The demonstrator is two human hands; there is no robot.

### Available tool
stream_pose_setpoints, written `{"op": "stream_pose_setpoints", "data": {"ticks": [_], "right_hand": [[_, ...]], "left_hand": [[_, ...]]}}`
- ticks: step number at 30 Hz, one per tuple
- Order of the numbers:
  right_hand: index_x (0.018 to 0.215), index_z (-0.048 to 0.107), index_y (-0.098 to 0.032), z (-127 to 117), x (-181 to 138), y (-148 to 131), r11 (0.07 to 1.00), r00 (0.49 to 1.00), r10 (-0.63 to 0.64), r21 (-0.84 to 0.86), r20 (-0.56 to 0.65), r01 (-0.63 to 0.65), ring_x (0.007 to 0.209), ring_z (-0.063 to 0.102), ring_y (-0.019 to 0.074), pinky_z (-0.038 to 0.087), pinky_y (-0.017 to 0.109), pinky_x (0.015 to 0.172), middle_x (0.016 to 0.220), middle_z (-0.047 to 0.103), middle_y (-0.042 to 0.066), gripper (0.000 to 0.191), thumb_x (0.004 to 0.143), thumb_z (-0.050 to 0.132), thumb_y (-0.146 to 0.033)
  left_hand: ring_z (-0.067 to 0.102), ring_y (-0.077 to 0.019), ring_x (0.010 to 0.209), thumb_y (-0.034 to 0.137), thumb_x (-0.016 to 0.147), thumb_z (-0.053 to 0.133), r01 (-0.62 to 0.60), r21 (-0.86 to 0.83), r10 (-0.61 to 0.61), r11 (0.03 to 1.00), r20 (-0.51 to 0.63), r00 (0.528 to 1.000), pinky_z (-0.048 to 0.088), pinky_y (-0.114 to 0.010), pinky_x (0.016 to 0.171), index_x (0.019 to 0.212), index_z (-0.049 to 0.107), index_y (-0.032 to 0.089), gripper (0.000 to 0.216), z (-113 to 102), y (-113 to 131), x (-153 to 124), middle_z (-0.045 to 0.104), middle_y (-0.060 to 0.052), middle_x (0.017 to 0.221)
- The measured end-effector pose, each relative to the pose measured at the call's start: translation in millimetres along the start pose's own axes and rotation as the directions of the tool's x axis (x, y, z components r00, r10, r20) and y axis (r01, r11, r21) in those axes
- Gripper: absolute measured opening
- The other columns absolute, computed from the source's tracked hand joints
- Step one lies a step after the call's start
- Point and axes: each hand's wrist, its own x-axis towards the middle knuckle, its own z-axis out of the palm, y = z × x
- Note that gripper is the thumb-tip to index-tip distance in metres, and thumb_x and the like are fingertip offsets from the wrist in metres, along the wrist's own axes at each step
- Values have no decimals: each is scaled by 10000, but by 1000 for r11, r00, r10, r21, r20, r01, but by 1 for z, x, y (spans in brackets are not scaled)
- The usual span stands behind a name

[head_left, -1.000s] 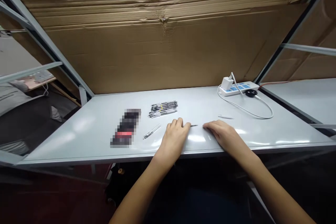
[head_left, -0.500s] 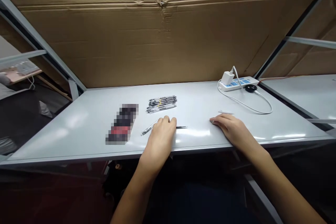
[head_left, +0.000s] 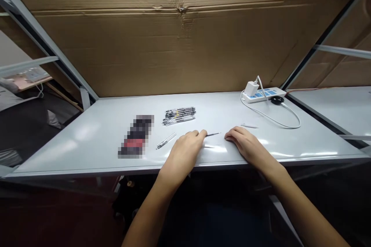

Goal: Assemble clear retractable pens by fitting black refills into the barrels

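A: Surfaces, largest first?

B: Bench (head_left: 98, 139), smooth, glossy. Left hand (head_left: 186, 149) in a narrow pinch; right hand (head_left: 245, 145), fingers bunched, grip contents: cannot tell. Pen pile (head_left: 180, 116): slim, plastic-looking. Clear tube (head_left: 166, 141): rigid-looking, straight.

A: Smallest?

B: Thin dark rod (head_left: 213, 134), in the left fingertips, pointing toward the right hand. Judged light, stiff, slick; grip mid-shaft, keep tip free.

On the pale table (head_left: 214, 108): blurred dark item (head_left: 137, 135) at left, lone pen (head_left: 166, 141), piled pens (head_left: 179, 116); at right, white piece (head_left: 249, 126), cable (head_left: 256, 112), black disc (head_left: 277, 100), power strip (head_left: 274, 92).
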Motion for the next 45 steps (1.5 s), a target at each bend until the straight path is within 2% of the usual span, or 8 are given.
{"op": "stream_pose_setpoints", "data": {"ticks": [3,7,11,15,21,29,35,45], "right_hand": [[943,690,-244,0,0,-4,980,997,45,197,-55,-34,875,706,243,605,405,799,961,735,73,224,1025,495,-315],[964,720,-220,-2,0,-7,810,961,267,557,-71,-184,878,754,243,636,389,804,956,769,75,268,944,667,-482],[964,735,-208,-4,2,-6,708,939,343,666,-35,-234,981,763,282,625,426,896,1010,786,99,376,833,783,-557],[999,748,-214,-7,3,-6,692,925,379,676,-39,-255,997,760,286,614,432,913,1041,787,98,410,798,812,-565],[961,763,-216,-9,2,-10,739,961,277,640,-6,-209,1006,753,286,615,428,897,1048,792,109,365,846,764,-562],[953,741,-213,-6,0,-3,691,923,382,674,-34,-261,920,756,262,615,404,852,987,775,89,369,817,796,-552],[952,738,-217,-7,0,-5,766,942,333,590,-23,-256,784,719,213,585,362,751,955,748,73,333,865,742,-539],[967,750,-236,-5,-1,-7,866,982,189,468,23,-177,826,690,234,555,362,715,961,763,83,285,914,681,-508]], "left_hand": [[680,-221,947,-90,811,387,-53,-81,54,995,13,998,530,-304,802,1192,584,235,538,12,-5,8,712,-48,1041],[676,-221,1025,-36,880,410,-102,-123,97,987,-48,994,544,-320,886,1217,605,222,468,32,-7,16,722,-54,1090],[678,-225,1008,-10,910,414,-87,-132,72,987,-115,991,554,-337,894,1244,613,209,447,45,-6,19,723,-68,1092],[685,-218,995,-31,900,408,-71,-128,53,989,-140,989,552,-318,871,1250,613,210,472,45,-5,18,727,-61,1094],[675,-229,941,-43,894,405,-75,-74,64,994,-135,989,538,-324,834,1208,629,200,455,42,-2,17,709,-62,1009],[661,-220,924,-34,895,397,-65,-51,58,997,-120,991,539,-315,823,1238,608,211,471,45,-3,18,699,-50,990],[652,-236,926,-18,930,391,-58,-24,54,998,-124,991,537,-340,834,1216,616,193,420,44,-1,17,693,-61,989],[663,-205,889,-2,936,460,-182,56,187,982,-104,977,522,-298,791,1237,626,197,397,44,-2,18,695,-45,968]]}}
